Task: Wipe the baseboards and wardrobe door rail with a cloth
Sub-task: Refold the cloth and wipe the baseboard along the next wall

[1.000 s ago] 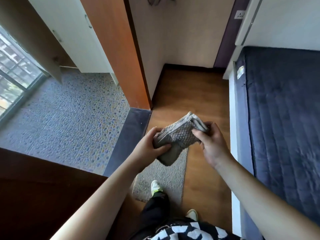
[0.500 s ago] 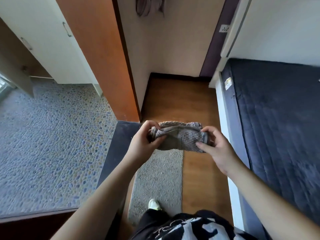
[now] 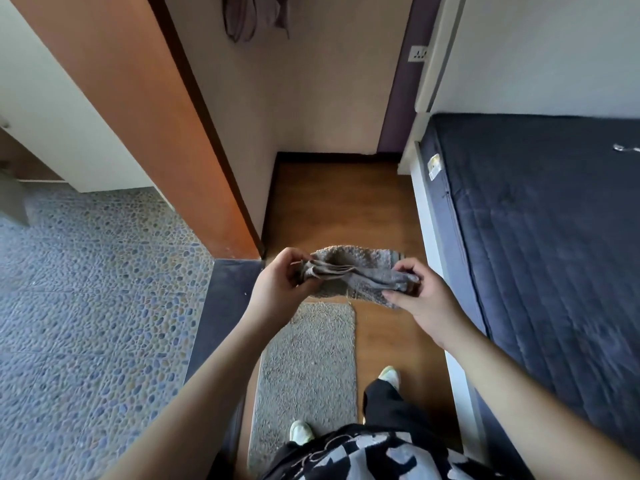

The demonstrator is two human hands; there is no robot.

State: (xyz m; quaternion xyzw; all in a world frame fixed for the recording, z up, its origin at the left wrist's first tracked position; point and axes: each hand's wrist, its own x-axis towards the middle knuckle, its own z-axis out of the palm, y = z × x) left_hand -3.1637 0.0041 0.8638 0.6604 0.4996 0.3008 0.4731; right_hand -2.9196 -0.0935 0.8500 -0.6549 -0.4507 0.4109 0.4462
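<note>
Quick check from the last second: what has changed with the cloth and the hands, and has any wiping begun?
The cloth, bunched and tilted between the hands a second ago, is now stretched out level. The left hand and right hand have moved apart, each still pinching one end. The view has shifted forward along the wooden floor. The cloth remains in the air, off the dark baseboard; no wiping yet.

A grey, nubbly cloth, bunched and partly folded, hangs mid-frame stretched sideways above the floor; a dark baseboard runs along the far wall, upper centre.
</note>
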